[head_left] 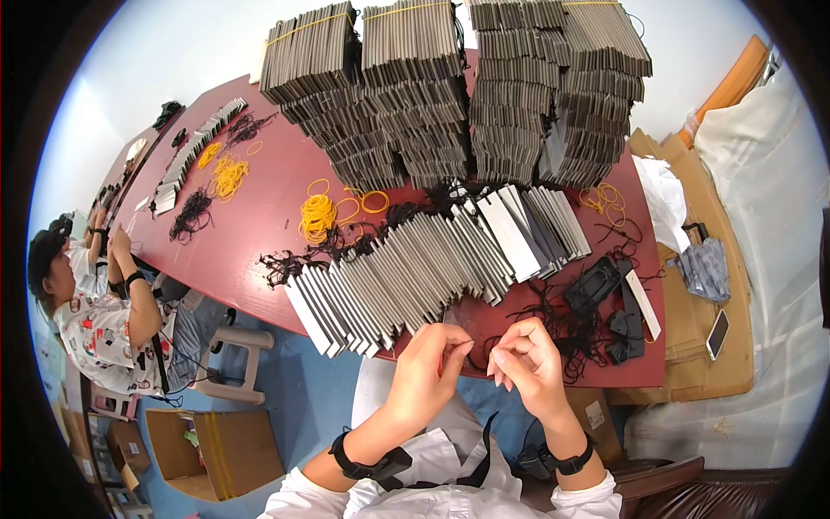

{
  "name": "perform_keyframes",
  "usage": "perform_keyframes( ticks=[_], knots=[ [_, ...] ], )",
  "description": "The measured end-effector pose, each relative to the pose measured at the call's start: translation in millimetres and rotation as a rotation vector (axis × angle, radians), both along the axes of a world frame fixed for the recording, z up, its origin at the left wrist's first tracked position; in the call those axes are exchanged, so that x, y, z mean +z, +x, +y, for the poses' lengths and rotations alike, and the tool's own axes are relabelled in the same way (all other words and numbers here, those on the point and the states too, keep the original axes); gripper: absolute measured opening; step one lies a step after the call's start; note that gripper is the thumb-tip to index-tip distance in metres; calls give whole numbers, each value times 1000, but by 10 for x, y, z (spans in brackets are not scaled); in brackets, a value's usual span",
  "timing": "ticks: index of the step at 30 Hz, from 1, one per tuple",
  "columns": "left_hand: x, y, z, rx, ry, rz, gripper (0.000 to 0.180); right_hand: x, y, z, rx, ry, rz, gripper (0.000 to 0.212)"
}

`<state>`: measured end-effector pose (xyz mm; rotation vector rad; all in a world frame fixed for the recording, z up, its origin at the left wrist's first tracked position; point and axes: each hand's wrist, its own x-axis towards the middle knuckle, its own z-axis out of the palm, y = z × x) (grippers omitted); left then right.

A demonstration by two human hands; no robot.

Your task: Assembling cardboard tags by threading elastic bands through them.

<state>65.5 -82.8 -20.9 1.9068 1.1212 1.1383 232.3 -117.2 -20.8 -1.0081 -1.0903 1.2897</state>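
Left hand [430, 361], right hand [533, 358]: fingertips pinched; whether holding anything, we cannot tell. Step, we judge: perhaps knotting thin black cords [577, 339], heaped right; next calls for even tension. Ahead: slim grey-and-white flat strips [432, 264], rowed.

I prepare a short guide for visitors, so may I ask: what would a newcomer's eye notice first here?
Most likely the tall, dense stacks of thin grey-brown pieces at the far side of the red table. Before them spreads a long row of grey and white pieces, a heap of yellow bands behind its left part. At the near edge, the person's left grip and right grip face each other.
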Motion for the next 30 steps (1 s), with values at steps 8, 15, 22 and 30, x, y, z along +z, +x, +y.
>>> perform_keyframes(
  ticks=[8, 15, 22, 30],
  knots=[
    [-25, 12, -32, -1, 10, 14, 15, -53, -42, 24, -23, -15, -18, 15],
    [-51, 35, -95, 11, -52, -46, 20, -98, -42, 35, -11, -12, -92, 10],
    [-104, 65, -118, -170, -500, -584, 13, -109, -66, 9, -9, 18, -11, 9],
    [-54, 69, -68, -228, -584, -752, 10, -62, -12, -10, -24, 42, -33, 13]
  ],
)
